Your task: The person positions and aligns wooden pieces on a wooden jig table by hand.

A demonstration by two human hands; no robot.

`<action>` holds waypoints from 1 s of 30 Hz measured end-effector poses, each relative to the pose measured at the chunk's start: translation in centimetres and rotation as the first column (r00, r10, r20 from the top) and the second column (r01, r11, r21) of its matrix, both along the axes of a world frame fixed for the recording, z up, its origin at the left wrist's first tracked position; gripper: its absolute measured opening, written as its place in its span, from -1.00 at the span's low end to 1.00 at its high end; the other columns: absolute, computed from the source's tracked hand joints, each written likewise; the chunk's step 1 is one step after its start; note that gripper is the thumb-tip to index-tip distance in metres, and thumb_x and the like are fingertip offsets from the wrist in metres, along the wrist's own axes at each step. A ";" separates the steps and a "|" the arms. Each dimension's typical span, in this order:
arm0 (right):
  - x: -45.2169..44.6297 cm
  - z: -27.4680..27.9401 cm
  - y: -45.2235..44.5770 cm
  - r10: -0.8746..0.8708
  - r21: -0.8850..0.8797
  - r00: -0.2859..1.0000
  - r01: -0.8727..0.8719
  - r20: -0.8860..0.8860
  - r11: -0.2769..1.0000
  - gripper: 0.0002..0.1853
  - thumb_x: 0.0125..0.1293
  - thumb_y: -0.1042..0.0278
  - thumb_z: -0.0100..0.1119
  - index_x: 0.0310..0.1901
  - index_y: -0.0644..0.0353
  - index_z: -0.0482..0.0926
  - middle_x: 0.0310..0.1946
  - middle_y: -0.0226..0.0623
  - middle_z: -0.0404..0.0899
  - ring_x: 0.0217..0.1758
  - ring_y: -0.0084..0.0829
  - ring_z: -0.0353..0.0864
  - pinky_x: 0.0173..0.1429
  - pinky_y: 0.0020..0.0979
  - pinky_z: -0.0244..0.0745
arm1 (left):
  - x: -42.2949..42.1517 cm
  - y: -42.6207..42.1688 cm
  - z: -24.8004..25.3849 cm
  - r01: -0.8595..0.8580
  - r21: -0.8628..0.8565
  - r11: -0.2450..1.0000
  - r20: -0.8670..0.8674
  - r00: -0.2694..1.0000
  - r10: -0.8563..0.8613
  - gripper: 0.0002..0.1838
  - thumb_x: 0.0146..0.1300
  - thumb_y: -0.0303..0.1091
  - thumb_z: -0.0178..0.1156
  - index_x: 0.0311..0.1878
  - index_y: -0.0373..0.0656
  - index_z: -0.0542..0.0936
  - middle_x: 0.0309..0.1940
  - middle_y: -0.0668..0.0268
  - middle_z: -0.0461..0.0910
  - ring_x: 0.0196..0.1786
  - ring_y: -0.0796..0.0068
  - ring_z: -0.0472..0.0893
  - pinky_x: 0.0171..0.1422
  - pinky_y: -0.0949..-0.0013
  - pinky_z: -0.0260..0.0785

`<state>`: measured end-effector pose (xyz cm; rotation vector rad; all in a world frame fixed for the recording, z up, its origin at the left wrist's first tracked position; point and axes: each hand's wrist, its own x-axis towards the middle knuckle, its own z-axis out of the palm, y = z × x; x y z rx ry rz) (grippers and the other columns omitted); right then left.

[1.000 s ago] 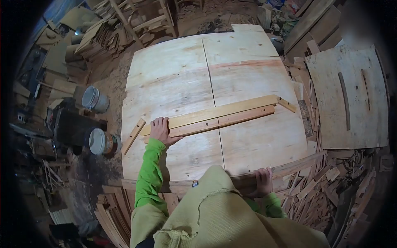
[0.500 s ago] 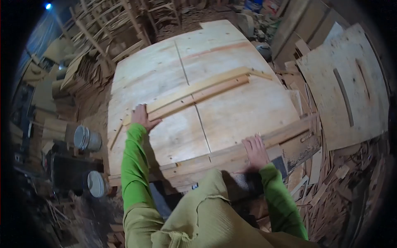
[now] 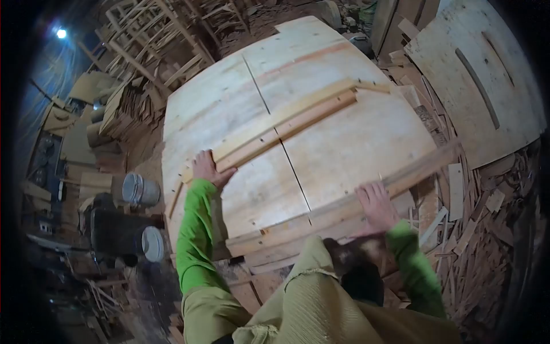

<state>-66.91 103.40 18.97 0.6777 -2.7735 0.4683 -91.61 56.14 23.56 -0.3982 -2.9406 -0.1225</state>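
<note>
Two long wooden strips lie side by side, slanting across the pale plywood panel. At their left end, my left hand spans both strips, fingers over the far side and thumb stretched along the near side. A short wooden piece angles off below that end, and another short piece touches the far right end. My right hand is closed over a long board along the panel's near edge, its fingers on top. The underside of its grip is hidden.
Two buckets stand on the left by a dark container. Wooden frames rise at the back left. A slotted plywood sheet leans at the right, above scattered wood scraps.
The view has tilted and shifted. My right hand has come further out over the near board, which now sits at a steeper slant. My left hand stays at the left end of the strips.
</note>
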 end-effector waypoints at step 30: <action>27.1 -0.5 0.8 -0.122 0.005 0.989 0.122 0.085 0.993 -0.55 0.30 0.29 0.16 0.17 0.34 0.56 0.03 -0.07 0.54 0.15 -0.05 0.55 0.43 0.09 0.41 | 27.3 3.2 1.3 -0.055 -0.016 0.998 0.048 0.997 0.056 0.02 -0.27 0.47 0.56 0.02 -0.25 0.53 -0.10 0.15 0.49 0.08 0.12 0.51 0.27 0.07 0.28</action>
